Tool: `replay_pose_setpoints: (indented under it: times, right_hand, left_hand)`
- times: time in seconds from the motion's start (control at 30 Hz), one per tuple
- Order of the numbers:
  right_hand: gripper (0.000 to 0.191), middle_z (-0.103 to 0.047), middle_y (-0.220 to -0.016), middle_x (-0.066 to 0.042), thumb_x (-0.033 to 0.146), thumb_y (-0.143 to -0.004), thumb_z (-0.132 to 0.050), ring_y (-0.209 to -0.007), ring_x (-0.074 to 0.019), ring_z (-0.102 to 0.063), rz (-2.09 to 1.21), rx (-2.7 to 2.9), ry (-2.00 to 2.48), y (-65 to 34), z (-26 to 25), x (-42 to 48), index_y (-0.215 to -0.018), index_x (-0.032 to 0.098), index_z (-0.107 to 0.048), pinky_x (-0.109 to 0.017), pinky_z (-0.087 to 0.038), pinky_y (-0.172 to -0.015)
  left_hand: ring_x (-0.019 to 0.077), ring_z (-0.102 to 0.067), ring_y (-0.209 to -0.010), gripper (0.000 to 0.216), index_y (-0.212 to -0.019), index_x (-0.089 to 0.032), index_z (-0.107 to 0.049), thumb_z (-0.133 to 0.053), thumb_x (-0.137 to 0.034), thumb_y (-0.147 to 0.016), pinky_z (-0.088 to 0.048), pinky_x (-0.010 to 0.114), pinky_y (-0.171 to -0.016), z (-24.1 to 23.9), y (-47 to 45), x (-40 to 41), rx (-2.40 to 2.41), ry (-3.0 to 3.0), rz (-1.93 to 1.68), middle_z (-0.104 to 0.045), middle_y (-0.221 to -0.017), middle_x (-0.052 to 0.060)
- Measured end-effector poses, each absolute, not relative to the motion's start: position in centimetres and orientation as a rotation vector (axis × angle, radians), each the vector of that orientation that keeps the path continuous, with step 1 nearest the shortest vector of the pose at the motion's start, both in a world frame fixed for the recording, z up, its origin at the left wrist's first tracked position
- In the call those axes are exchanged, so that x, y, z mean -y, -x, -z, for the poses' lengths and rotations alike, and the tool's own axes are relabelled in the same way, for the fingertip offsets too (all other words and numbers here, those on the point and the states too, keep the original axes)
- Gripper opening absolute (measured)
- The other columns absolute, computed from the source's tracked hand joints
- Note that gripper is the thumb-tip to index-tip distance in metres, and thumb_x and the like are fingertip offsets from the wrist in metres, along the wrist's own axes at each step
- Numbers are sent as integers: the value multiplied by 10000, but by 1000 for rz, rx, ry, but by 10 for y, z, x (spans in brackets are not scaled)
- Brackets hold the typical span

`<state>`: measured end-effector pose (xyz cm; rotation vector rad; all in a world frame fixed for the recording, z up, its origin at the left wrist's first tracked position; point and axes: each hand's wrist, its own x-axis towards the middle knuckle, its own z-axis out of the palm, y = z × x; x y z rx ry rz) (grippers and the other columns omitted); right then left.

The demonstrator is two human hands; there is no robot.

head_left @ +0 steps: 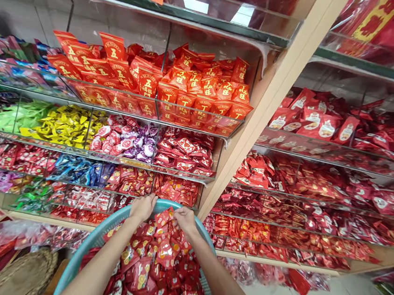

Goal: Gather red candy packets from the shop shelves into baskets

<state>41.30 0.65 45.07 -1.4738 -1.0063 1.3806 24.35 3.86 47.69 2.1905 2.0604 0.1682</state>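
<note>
A teal plastic basket [78,252] full of small red candy packets [141,273], some printed with orange slices, is below me against the shelves. My left hand [143,207] is closed at the basket's far rim, its fingers curled over the edge and partly hidden. Inside the far right part of the rim, my right hand [185,220] has its fingers pinched together at a red candy packet [165,217] on top of the heap. Right behind the rim, a shelf bin holds similar red packets [176,189].
Tiered shelves with clear dividers hold yellow candies [69,124], green candies [20,117] and upright red-and-gold packets [203,87]. A wooden post [269,94] separates the right-hand shelves. A woven basket [25,272] stands on the lower left.
</note>
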Motion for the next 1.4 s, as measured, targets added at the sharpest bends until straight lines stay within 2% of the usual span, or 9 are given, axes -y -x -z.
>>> replay_pose_setpoints:
  times: [0.17, 0.33, 0.4, 0.53, 0.77, 0.9, 1.0, 1.17, 1.4]
  right_hand:
    - [194, -487, -474, 87, 141, -607, -542, -340, -84, -474, -1365, 1026, 1496, -412, -450, -2, -760, 190, -433, -177, -307, -300]
    - [120, -492, -505, 70, 177, -651, -513, -389, -103, -511, -1357, 1149, 1561, -413, -443, -2, -738, 199, -434, -189, -322, -336]
    - [76, -501, -505, 54, 190, -661, -516, -432, -102, -509, -1224, 1300, 1637, -414, -440, -4, -670, 203, -441, -192, -324, -384]
    - [149, -515, -532, 27, 224, -676, -533, -516, -102, -490, -771, 1580, 1765, -418, -442, -9, -553, 199, -452, -202, -298, -476]
    - [125, -594, -638, 12, 248, -769, -453, -604, -124, -553, -486, 1715, 1875, -423, -465, -36, -773, 223, -576, -207, -289, -514]
    - [237, -653, -817, -47, 228, -769, -467, -740, -168, -607, -438, 1798, 1975, -422, -471, -55, -978, 233, -578, -224, -340, -569]
    - [276, -656, -886, -86, 240, -779, -468, -805, -200, -619, -431, 1824, 2016, -418, -472, -64, -1037, 223, -562, -243, -364, -593]
    - [244, -655, -854, -71, 277, -761, -519, -792, -202, -621, -500, 1760, 2046, -414, -467, -70, -994, 221, -563, -242, -364, -581]
    - [37, -615, -789, -6, 212, -747, -539, -717, -134, -581, -505, 1730, 1828, -418, -456, -69, -767, 222, -568, -211, -347, -582]
  left_hand:
    - [216, -623, -866, 499, -1061, -242, -556, -144, -460, -882, -413, 334, -780, -476, -243, -39, -2052, -2188, -156, -682, -916, 80]
    - [229, -620, -880, 503, -1054, -243, -557, -142, -467, -880, -416, 350, -783, -476, -242, -39, -2053, -2201, -167, -680, -927, 87]
    - [233, -620, -882, 501, -1062, -245, -556, -145, -465, -880, -416, 353, -783, -477, -243, -39, -2052, -2197, -168, -681, -926, 87]
    - [238, -620, -881, 490, -1058, -244, -560, -154, -456, -880, -417, 353, -778, -479, -243, -39, -2049, -2168, -160, -680, -929, 91]
    - [239, -623, -873, 483, -1052, -238, -562, -154, -436, -885, -415, 352, -767, -483, -244, -38, -2049, -2155, -148, -683, -908, 95]
    - [236, -622, -873, 486, -1050, -237, -565, -154, -437, -885, -408, 358, -780, -482, -243, -38, -2050, -2160, -149, -684, -905, 94]
    - [235, -618, -890, 489, -1064, -236, -563, -156, -437, -885, -404, 358, -792, -481, -243, -38, -2053, -2157, -160, -683, -919, 94]
    - [228, -615, -899, 487, -1071, -235, -563, -156, -431, -889, -404, 353, -799, -477, -242, -39, -2051, -2156, -177, -683, -925, 86]
    - [225, -618, -890, 488, -1067, -245, -560, -153, -443, -886, -408, 351, -792, -478, -243, -39, -2061, -2156, -159, -683, -929, 78]
